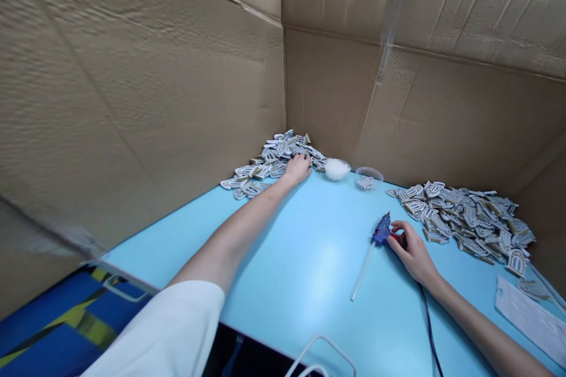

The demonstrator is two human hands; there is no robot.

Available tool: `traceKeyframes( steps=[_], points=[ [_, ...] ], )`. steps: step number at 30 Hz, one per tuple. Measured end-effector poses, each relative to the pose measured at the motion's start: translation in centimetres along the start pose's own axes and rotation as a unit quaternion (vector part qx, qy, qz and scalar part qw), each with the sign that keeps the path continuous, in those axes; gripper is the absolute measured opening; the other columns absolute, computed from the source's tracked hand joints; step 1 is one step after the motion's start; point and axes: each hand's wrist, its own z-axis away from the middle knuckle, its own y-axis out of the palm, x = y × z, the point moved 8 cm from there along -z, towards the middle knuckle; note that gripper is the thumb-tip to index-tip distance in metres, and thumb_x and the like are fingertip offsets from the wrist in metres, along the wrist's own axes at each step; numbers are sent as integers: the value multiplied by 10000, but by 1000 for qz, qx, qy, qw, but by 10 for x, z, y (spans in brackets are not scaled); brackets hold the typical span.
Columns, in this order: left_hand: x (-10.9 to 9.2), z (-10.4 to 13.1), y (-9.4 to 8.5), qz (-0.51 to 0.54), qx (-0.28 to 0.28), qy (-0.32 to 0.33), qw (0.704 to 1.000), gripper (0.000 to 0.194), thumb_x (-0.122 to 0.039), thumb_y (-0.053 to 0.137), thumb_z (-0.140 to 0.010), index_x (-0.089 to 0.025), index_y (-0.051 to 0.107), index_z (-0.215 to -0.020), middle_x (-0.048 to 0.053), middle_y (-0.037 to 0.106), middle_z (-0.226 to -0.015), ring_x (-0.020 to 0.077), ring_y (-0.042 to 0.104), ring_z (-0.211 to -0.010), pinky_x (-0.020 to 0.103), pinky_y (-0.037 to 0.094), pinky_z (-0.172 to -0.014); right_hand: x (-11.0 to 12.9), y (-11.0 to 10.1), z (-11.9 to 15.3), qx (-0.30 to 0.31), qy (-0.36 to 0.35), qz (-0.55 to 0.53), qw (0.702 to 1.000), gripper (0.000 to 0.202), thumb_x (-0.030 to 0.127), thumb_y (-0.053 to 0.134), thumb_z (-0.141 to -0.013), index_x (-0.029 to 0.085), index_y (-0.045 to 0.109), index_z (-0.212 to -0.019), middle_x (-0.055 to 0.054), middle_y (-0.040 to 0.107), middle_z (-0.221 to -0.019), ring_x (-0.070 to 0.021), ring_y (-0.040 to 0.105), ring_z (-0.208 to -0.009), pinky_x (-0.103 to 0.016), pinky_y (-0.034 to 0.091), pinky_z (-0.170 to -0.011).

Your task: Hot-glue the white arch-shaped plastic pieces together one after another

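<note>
My left hand [299, 168] reaches to the far left pile of small white and grey arch-shaped pieces [269, 159]. Its fingers curl down among the pieces, and whatever they grip is hidden. My right hand [414, 252] is closed around the red and black handle of a blue hot glue gun [381, 230]. The gun's nozzle points away from me, and a long clear glue stick [363, 271] sticks out of its back end. From under my right hand a black cord [428, 324] runs to the front of the table.
A round tub with white fluffy filling [336, 169] stands near the left pile. Beside it sits a clear dish [369, 178] with small bits. More arch pieces [469, 218] heap at right, behind a white slab [530, 318]. Cardboard walls [420, 112] enclose the blue table [309, 259].
</note>
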Motion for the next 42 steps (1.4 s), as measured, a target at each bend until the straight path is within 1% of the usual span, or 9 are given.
traceKeyframes(
  steps=[5, 10, 15, 20, 23, 27, 31, 37, 42],
  points=[
    [-12, -5, -4, 46, -26, -31, 998, 419, -391, 703, -1035, -145, 638, -1369, 138, 659, -1365, 272, 688, -1176, 481, 618, -990, 4, -2, 2, -5, -6, 20, 1000, 351, 535, 531, -1019, 230, 598, -1179, -93, 697, -1047, -228, 621, -725, -400, 558, -714],
    [-9, -7, -25, 99, -47, -37, 993, 427, -400, 704, -1036, -150, 636, -1375, 135, 656, -1372, 269, 686, -1180, 485, 617, -995, 5, -15, 2, -68, -36, 53, 996, 302, 499, 534, -1030, 238, 601, -1165, -102, 682, -1094, -271, 648, -903, -442, 557, -865],
    [6, 31, -35, 155, -45, -15, 987, 163, -168, 648, -969, -113, 720, -1104, 175, 710, -1210, 336, 679, -1186, 455, 550, -1032, 39, -17, -48, -101, -127, 107, 981, 269, 435, 501, -1051, 233, 589, -1204, -116, 667, -1110, -286, 626, -955, -453, 524, -912],
    [13, 75, -28, 254, -44, 2, 966, 62, -130, 620, -862, -171, 659, -886, 143, 718, -1117, 320, 668, -1161, 397, 519, -1012, 94, 42, -153, 64, -173, 299, 936, 285, 253, 502, -1043, 178, 655, -1272, -188, 671, -1306, -337, 591, -1230, -454, 460, -1053],
    [14, 86, -21, 333, -27, -3, 943, 25, -190, 604, -871, -183, 604, -847, 115, 727, -972, 280, 709, -989, 366, 560, -871, 118, 78, -211, 101, -169, 322, 926, 310, 149, 511, -1023, 170, 705, -1264, -187, 695, -1312, -334, 596, -1265, -435, 454, -1067],
    [-3, 95, -9, 431, 69, 41, 899, 119, -280, 587, -893, -190, 580, -817, 56, 702, -704, 201, 694, -619, 278, 524, -580, 129, 116, -264, 122, -138, 342, 922, 314, 146, 505, -1063, 182, 722, -1287, -169, 710, -1323, -287, 639, -1259, -399, 492, -1056],
    [-15, 102, -1, 468, 112, 71, 874, 146, -288, 575, -872, -194, 553, -764, 49, 705, -687, 188, 698, -611, 259, 516, -565, 126, 136, -292, 131, -98, 357, 920, 283, 367, 651, -1066, 187, 703, -1278, -109, 704, -1335, -260, 685, -1198, -485, 568, -1047],
    [6, 98, -5, 423, 22, 29, 905, 205, -299, 595, -839, -233, 461, -698, 52, 639, -809, 261, 647, -925, 370, 533, -862, 120, 149, -308, 138, -65, 353, 923, 296, 374, 690, -1048, 179, 703, -1270, -104, 707, -1323, -254, 704, -1171, -483, 605, -1012],
    [-12, 111, -9, 360, 23, 66, 930, 340, -348, 685, -820, -237, 491, -563, 95, 617, -779, 326, 640, -986, 411, 508, -933, 116, 150, -311, 135, -47, 306, 941, 251, 360, 708, -1037, 170, 727, -1200, -88, 742, -1247, -239, 725, -1122, -469, 608, -995]
  ],
)
